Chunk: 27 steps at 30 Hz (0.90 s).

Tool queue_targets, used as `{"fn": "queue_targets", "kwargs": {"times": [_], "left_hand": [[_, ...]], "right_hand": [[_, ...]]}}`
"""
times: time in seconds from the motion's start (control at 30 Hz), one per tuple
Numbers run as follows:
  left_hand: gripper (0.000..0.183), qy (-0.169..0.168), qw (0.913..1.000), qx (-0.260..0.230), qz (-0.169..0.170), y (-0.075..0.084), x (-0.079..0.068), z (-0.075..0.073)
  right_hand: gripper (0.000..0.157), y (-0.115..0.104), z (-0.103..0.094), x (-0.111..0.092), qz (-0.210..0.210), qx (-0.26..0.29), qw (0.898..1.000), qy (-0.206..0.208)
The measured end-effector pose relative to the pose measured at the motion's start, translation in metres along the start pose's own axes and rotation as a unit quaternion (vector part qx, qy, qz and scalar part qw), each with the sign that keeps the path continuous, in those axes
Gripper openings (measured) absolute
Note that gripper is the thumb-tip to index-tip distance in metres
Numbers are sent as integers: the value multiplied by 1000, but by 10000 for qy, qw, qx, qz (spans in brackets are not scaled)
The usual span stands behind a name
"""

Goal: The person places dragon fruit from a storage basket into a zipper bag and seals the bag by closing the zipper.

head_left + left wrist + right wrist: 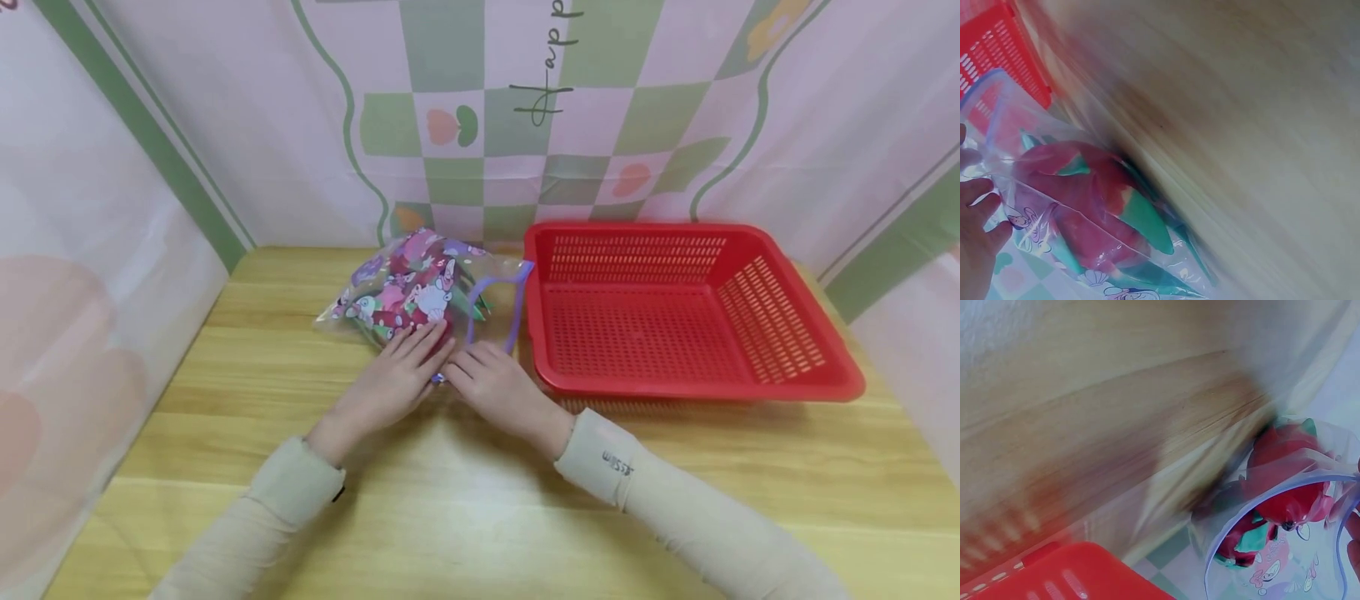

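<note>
A clear plastic zip bag (405, 287) printed with cartoon figures lies on the table, its purple-edged mouth (518, 308) spread apart toward the right. Inside it are rounded red things with green leaf-like tips, like dragon fruits (1094, 194), also visible through the mouth in the right wrist view. My left hand (390, 379) rests on the near side of the bag with fingers extended. Close beside it, my right hand (502, 390) pinches the near corner of the bag's mouth. Its fingertips are partly hidden in the head view.
To the right of the bag stands a red plastic basket (637, 333) with slotted walls, its left rim right by the bag's mouth. The wooden table (480, 517) ends at a patterned cloth backdrop (517, 179) behind, with more cloth on both sides.
</note>
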<state>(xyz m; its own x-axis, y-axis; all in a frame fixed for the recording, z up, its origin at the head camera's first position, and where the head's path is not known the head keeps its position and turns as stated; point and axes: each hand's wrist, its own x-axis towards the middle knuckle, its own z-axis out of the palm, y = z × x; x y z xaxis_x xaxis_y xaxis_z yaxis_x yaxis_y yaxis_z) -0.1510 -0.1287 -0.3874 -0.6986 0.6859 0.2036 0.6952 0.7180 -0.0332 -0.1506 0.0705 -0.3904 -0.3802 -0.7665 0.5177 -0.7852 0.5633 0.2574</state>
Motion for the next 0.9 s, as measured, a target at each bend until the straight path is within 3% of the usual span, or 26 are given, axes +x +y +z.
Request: {"fn": "queue_targets", "kwargs": {"times": [0.47, 0.7, 0.9], "left_hand": [[57, -113, 9973, 726, 91, 7, -2, 2], [54, 324, 9879, 1483, 326, 14, -5, 3], [54, 525, 9829, 1701, 473, 13, -5, 6]], "right_hand": [[20, 1, 3, -4, -222, -359, 9991, 25], [23, 2, 2, -7, -152, -391, 9990, -124], [23, 1, 2, -7, -148, -467, 9988, -73]]}}
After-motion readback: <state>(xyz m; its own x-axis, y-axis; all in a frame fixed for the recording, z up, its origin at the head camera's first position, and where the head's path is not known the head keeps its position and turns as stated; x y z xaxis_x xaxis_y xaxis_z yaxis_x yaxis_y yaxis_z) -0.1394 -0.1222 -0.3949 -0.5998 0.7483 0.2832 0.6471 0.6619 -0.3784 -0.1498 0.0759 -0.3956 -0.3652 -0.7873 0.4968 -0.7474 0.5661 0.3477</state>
